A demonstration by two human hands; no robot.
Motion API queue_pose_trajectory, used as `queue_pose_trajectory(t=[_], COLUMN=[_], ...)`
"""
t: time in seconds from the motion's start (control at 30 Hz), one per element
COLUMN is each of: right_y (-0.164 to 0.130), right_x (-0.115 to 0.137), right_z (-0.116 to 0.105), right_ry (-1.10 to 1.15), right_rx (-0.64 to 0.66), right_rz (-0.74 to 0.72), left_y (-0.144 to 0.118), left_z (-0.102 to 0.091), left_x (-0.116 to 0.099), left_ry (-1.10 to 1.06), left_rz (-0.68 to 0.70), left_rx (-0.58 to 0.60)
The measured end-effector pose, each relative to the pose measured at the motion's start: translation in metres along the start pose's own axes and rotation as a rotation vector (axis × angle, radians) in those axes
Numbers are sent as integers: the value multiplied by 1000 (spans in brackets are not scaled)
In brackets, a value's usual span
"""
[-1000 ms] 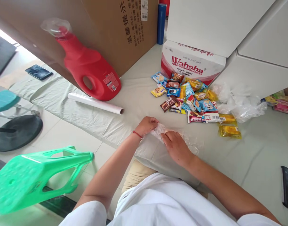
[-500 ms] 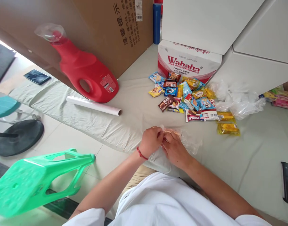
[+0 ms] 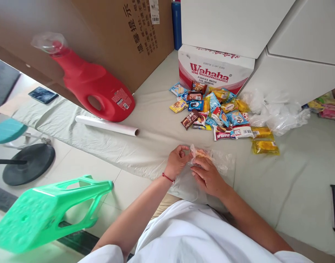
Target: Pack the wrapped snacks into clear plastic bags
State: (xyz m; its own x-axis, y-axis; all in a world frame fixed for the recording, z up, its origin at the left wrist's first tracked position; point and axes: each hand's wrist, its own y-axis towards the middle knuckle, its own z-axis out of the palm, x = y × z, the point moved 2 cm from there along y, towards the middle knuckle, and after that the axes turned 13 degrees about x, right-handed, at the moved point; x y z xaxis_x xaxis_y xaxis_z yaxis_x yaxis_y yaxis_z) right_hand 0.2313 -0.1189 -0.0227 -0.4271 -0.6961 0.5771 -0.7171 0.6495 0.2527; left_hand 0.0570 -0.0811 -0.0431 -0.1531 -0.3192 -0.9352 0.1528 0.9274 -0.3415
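A clear plastic bag (image 3: 223,160) with something orange-pink inside lies on the pale cloth in front of me. My left hand (image 3: 178,162), with a red cord at the wrist, pinches the bag's left end between thumb and fingers. From the near side, my right hand (image 3: 210,179) rests its fingertips on the bag, fingers stretched out and slightly apart. What exactly the bag contains is hard to make out. Beyond my hands lies a pile of small wrapped snacks (image 3: 211,109), in blue, brown, yellow and red packets.
Behind the snacks stands a Wahaha carton (image 3: 214,71). Crumpled clear bags (image 3: 279,113) and yellow packets (image 3: 265,147) lie to the right. To the left are a red jug (image 3: 101,87), a white roll (image 3: 107,126), a phone (image 3: 43,95) and a green stool (image 3: 58,212) on the floor.
My hands have moved apart a little. The right fingers have loosened and slid back from the left hand, uncovering more of the bag's orange-pink contents. The view has shifted slightly.
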Motion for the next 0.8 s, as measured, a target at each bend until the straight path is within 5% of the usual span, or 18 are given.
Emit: queue_pose_trajectory(t=[0.17,0.37,0.53,0.6,0.67,0.73,0.8], right_y=[-7,-19,-31,-37,-44,-48,-48], right_x=[-4,-6,-8,-13,-24,-42,-60], right_z=[-10,-18,-24,-33,-50,-69,-82], right_ry=[145,249,438,613,699,576,342], right_rx=[-55,-111,-20,-25,-178,-350,-319], right_rz=[22,47,92,164,301,454,554], left_y=[-3,-9,-5,-3,-3,-4,-5], left_z=[9,26,35,38,42,46,49], left_x=[-4,-9,-10,-11,-12,-13,-14], left_ry=[300,158,137,239,344,431,488], left_rz=[53,155,106,100,113,133,148], left_rx=[42,94,117,53,-3,-26,-19])
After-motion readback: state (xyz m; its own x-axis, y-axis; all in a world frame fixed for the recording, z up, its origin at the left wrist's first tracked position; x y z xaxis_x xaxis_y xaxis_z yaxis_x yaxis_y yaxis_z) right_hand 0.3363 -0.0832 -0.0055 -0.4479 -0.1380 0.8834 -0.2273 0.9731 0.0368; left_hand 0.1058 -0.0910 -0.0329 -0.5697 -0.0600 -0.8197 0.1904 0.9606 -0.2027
